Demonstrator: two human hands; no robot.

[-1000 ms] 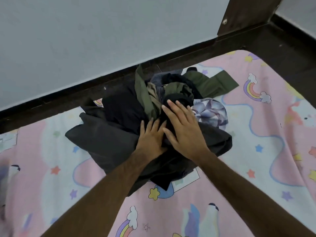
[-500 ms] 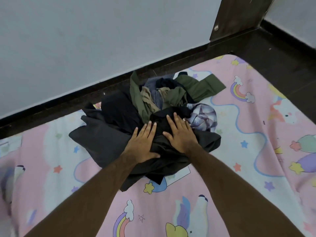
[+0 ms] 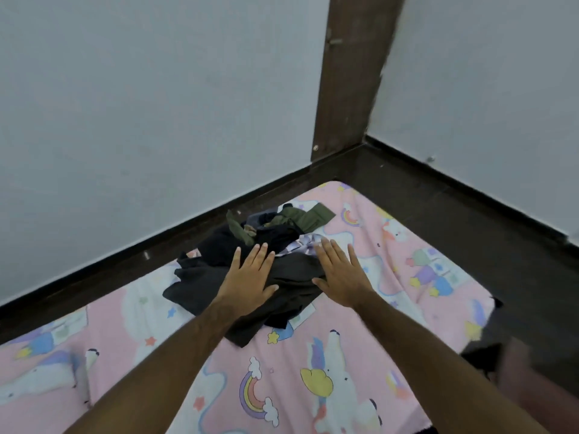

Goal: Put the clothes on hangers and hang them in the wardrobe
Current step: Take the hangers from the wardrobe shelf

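A pile of clothes (image 3: pixel 203 277) lies on the pink mattress (image 3: pixel 313 371) near the wall: dark grey and black garments, an olive green piece (image 3: pixel 310 216) at the back, and a lilac patterned shirt (image 3: pixel 302 247) on the right. My left hand (image 3: pixel 249 278) lies flat with straight fingers over the dark grey garment. My right hand (image 3: pixel 340 272) is flat with spread fingers at the pile's right edge, over the patterned shirt. Neither hand holds anything. No hanger or wardrobe is in view.
The mattress has a pink unicorn and rainbow sheet and lies on a dark floor (image 3: pixel 470 220). A white wall (image 3: pixel 141 104) runs behind the pile. A dark wooden post (image 3: pixel 351 76) stands in the corner. A blurred dark object (image 3: pixel 488 355) is at the right edge.
My head has lifted and pulled back, so the pile looks smaller and farther. My hands have spread apart, the right one sliding to the pile's right edge.
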